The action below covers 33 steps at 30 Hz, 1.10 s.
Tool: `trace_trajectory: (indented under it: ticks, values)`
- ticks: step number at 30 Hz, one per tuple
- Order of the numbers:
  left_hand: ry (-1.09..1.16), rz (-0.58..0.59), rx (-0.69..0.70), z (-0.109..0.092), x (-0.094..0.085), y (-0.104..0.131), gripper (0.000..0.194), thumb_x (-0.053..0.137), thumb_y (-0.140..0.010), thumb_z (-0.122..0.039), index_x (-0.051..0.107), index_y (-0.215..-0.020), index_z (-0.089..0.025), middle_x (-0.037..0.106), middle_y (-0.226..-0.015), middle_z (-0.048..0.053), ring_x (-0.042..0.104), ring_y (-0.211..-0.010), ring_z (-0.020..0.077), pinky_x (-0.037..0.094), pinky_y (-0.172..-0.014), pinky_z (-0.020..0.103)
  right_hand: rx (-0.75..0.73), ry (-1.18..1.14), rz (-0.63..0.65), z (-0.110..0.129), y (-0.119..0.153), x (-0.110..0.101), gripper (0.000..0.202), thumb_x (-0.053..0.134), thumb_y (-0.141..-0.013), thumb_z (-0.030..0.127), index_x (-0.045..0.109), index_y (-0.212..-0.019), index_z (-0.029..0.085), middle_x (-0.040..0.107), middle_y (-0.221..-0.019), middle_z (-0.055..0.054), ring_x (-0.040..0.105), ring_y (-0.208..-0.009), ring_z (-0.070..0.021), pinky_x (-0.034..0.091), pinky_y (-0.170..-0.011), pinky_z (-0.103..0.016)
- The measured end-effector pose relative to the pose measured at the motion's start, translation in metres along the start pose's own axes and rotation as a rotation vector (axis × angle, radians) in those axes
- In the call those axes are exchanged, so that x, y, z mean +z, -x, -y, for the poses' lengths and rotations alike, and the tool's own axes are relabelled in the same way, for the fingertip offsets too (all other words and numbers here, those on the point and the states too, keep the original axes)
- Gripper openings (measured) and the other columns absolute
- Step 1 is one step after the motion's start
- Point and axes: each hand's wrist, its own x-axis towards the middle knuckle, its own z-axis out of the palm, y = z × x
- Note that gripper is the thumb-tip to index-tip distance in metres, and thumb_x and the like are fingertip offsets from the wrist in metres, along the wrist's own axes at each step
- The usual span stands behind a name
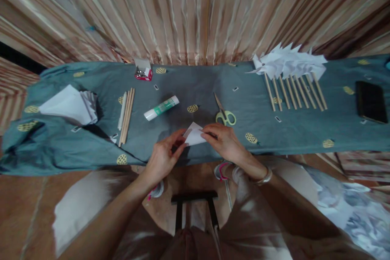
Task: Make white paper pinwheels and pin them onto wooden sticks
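Observation:
A small piece of folded white paper [195, 136] is held just above the near edge of the cloth. My left hand [164, 152] pinches its left side between thumb and fingers. At its right side, my right hand [224, 140] has thumb and fingers closed on the paper too. A corner of the paper points up and away from me. Scissors with light green handles [225, 117] lie just beyond my right hand. Beyond my left hand lies a white and green glue stick [161, 108].
Left are a stack of white paper pieces [68, 105], several thin sticks [127, 118] and a small red box of metal pins [143, 71]. Right are white paper pinwheel-like shapes on sticks [289, 65] and a dark phone [371, 101]. A curtain [195, 16] hangs behind the cloth-covered table [195, 85].

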Motion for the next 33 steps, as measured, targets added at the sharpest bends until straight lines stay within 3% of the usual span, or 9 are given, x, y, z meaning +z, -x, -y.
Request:
trace_trajectory:
  ticks: [7, 13, 27, 33]
  values:
    - [-0.03, 0.003, -0.006, 0.006, -0.005, 0.003, 0.039, 0.061, -0.09, -0.035, 0.062, -0.126, -0.021, 0.076, -0.099, 0.005, 0.072, -0.084, 0.0205, 0.059, -0.078, 0.034, -0.024, 0.088, -0.123, -0.001, -0.001, 0.011, 0.013, 0.059, -0.092, 0.022, 0.065, -0.081, 0.021, 0.071, -0.086, -0.004, 0.065, -0.085, -0.0199, 0.049, -0.082, -0.033]
    - [-0.106, 0.014, 0.067, 0.008, -0.005, 0.0, 0.035, 0.061, -0.089, -0.024, 0.063, -0.124, -0.02, 0.072, -0.094, 0.005, 0.069, -0.085, 0.0194, 0.057, -0.082, 0.035, -0.065, 0.142, -0.239, -0.002, 0.001, 0.017, 0.012, 0.06, -0.092, 0.022, 0.063, -0.08, 0.021, 0.071, -0.095, -0.007, 0.064, -0.094, -0.023, 0.049, -0.088, -0.037]
    - [-0.139, 0.004, 0.043, 0.007, -0.007, -0.006, 0.032, 0.058, -0.092, -0.027, 0.064, -0.123, -0.022, 0.071, -0.09, 0.004, 0.067, -0.08, 0.0197, 0.057, -0.077, 0.033, -0.071, 0.23, -0.27, -0.001, 0.001, 0.017, 0.014, 0.06, -0.092, 0.024, 0.063, -0.078, 0.023, 0.071, -0.097, -0.007, 0.063, -0.097, -0.0246, 0.052, -0.09, -0.041]
    - [-0.174, -0.008, 0.066, 0.009, -0.006, -0.006, 0.034, 0.056, -0.092, -0.027, 0.063, -0.124, -0.018, 0.071, -0.09, 0.005, 0.067, -0.081, 0.0196, 0.057, -0.078, 0.034, -0.068, 0.2, -0.288, -0.002, 0.0, 0.021, 0.014, 0.061, -0.091, 0.025, 0.061, -0.077, 0.023, 0.068, -0.114, -0.01, 0.06, -0.112, -0.0263, 0.048, -0.1, -0.044]
